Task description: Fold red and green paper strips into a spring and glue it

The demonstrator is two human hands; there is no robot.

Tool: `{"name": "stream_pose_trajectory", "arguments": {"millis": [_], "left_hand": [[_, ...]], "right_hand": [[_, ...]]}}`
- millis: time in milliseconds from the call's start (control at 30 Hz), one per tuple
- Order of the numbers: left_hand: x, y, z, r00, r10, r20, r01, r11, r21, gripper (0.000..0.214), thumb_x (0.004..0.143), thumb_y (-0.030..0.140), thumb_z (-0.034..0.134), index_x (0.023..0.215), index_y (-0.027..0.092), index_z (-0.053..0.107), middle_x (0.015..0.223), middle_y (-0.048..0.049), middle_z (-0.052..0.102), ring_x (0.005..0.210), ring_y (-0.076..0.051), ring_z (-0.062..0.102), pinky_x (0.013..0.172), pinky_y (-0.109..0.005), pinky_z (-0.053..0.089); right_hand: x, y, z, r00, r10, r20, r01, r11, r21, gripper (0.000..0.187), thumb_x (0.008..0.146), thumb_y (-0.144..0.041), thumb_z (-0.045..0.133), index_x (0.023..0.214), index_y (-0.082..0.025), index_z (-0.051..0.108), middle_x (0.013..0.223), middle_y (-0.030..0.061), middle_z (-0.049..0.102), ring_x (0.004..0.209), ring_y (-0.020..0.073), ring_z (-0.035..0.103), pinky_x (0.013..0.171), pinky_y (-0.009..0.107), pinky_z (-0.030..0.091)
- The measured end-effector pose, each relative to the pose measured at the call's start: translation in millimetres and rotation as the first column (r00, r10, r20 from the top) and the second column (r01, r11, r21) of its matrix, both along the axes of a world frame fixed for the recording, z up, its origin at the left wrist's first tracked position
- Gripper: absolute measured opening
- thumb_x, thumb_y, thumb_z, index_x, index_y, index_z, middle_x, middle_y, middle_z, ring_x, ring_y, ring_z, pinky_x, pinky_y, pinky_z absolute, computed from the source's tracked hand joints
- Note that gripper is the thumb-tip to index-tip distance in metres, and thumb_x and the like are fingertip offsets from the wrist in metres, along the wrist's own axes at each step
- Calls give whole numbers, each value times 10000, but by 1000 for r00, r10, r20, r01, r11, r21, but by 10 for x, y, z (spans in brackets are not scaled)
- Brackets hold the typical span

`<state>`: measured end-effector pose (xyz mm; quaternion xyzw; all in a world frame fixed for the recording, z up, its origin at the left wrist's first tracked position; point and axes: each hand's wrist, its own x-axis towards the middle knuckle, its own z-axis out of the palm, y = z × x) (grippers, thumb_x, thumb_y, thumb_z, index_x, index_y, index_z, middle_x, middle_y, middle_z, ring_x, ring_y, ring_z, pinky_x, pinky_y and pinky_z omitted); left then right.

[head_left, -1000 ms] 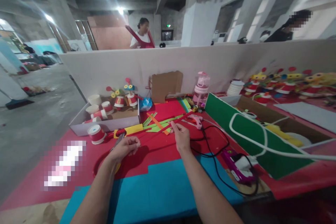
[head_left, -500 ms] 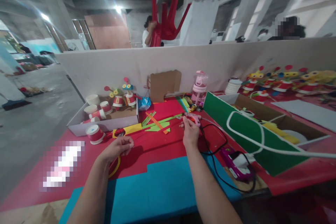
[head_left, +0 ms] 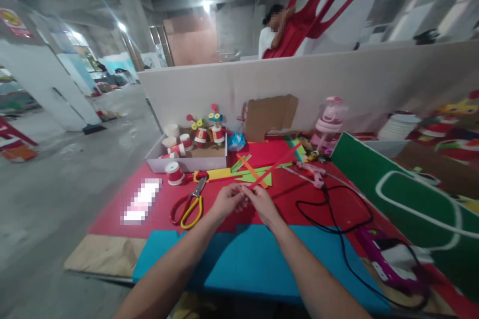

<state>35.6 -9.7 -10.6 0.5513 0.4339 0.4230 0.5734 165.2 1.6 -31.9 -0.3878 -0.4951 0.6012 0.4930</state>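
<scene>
My left hand (head_left: 228, 201) and my right hand (head_left: 261, 203) meet above the red sheet (head_left: 299, 199), fingers pinched together on the near end of a thin red strip (head_left: 277, 164). The strip rises away to the right, toward the pink bottle (head_left: 329, 124). Red and yellow scissors (head_left: 189, 204) lie on the red sheet just left of my left hand. A pink glue gun (head_left: 312, 173) lies to the right, its black cord (head_left: 337, 219) looping over the sheet.
Green, yellow and orange strips (head_left: 249, 172) lie past my hands. A white box (head_left: 187, 162) holds red paper cups and small figures. A green board (head_left: 407, 199) leans at right, a purple tool (head_left: 385, 264) lies near it. A blue sheet (head_left: 243, 264) covers the near edge. A person behind the partition lifts a red stool.
The scissors left my left hand and now lie on the sheet. My right hand came back from the glue gun, and both hands now pinch the red strip. The view shifted left.
</scene>
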Motion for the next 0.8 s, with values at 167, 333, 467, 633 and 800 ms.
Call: {"name": "stream_pose_trajectory", "arguments": {"millis": [167, 333, 467, 633, 800], "left_hand": [[-378, -275, 152, 858, 243, -453, -105, 946, 307, 210, 801, 403, 562, 814, 194, 581, 704, -68, 622, 645, -184, 576, 589, -265, 386], [-1205, -512, 173, 36, 442, -896, -201, 882, 427, 264, 809, 380, 510, 902, 143, 578, 918, -181, 576, 905, -332, 551, 683, -352, 381], [-1322, -592, 137, -2, 210, -978, -141, 968, 208, 317, 818, 273, 456, 1112, 156, 468, 913, -154, 603, 853, -293, 594, 640, -310, 378], [-1182, -687, 303, 116, 68, -991, -165, 985, 48, 432, 737, 208, 510, 1149, 214, 383, 919, -99, 636, 777, -240, 622, 561, -248, 346], [-1262, -989, 377, 426, 72, -902, -106, 994, 30, 311, 722, 269, 524, 1019, 234, 440, 736, 6, 590, 632, -159, 568, 545, -225, 348]], "right_hand": [[191, 33, 43, 998, -37, 57, 42, 996, -78, 397, 774, -533, 578, 881, -156, 644, 694, 23, 627, 451, 83, 498, 430, 215, 399], [295, 56, 117, 997, 2, -78, -12, 991, -134, 277, 782, -360, 605, 995, -186, 573, 762, 25, 657, 551, 94, 577, 545, 228, 491], [276, 42, 109, 993, 11, -121, -22, 996, -88, 254, 756, -388, 636, 856, -196, 502, 762, 20, 674, 569, 96, 595, 555, 228, 498], [306, 69, 85, 996, -27, -82, 22, 998, -66, 349, 694, -479, 680, 798, -181, 531, 656, -1, 650, 510, 89, 572, 510, 213, 487], [339, 131, 67, 988, -117, -100, 110, 991, -73, 368, 620, -462, 745, 722, -180, 531, 595, -9, 636, 559, 114, 626, 581, 236, 534]]}}
